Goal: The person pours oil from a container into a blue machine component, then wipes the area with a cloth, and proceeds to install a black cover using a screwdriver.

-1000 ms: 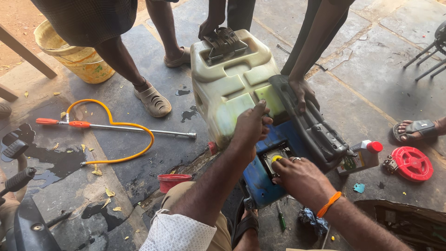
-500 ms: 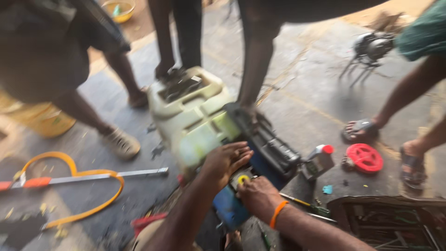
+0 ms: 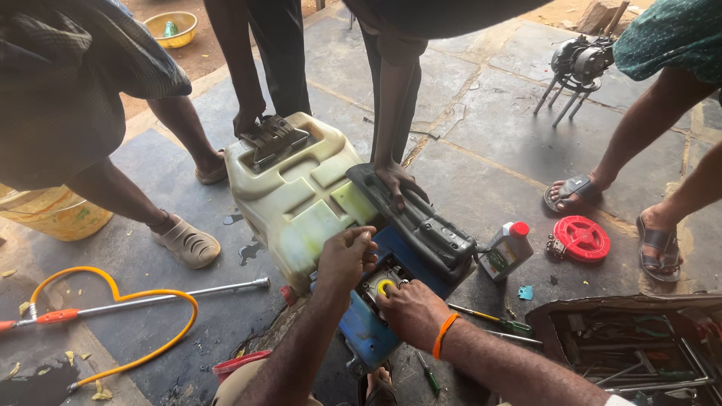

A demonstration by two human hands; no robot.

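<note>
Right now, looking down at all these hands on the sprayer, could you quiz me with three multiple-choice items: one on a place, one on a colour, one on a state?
1. Where does the red reel lie?
A in the toolbox
B on the stone floor
C on the tank

2. What colour is the wristband on the right hand?
A orange
B green
C white

3. What is the left hand doing?
A hanging free
B holding the hose
C resting on the pale tank

B, the reel lies on paving by a sandal; A, the band is orange; C, the fingers rest on the tank's edge.
</note>
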